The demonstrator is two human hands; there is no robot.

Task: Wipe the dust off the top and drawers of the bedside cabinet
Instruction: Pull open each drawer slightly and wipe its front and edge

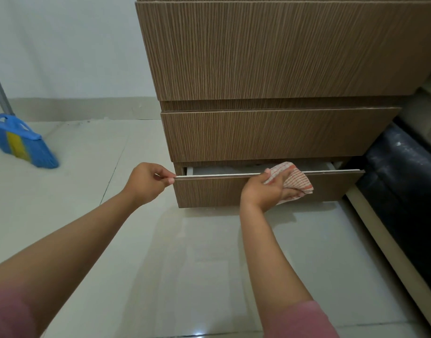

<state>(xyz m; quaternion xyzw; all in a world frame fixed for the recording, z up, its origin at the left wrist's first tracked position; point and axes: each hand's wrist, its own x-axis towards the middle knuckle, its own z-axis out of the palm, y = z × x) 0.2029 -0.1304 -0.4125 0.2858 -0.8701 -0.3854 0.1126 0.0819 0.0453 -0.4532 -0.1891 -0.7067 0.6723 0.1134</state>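
Note:
The bedside cabinet [270,57] is brown wood grain with three stacked drawers. Its bottom drawer [209,191] is pulled out a little, showing a white inside. My left hand [146,182] pinches the top left corner of that drawer's front. My right hand [263,191] grips a crumpled white cloth with red stripes [295,180] and presses it over the top edge of the same drawer front, right of centre. The middle drawer [270,135] and top drawer are closed. The cabinet's top is out of view.
A blue and yellow broom [21,142] leans against the white wall at the left. Pale glossy floor tiles [197,264] lie in front of the cabinet. A dark bed base with a beige edge [404,191] runs along the right side.

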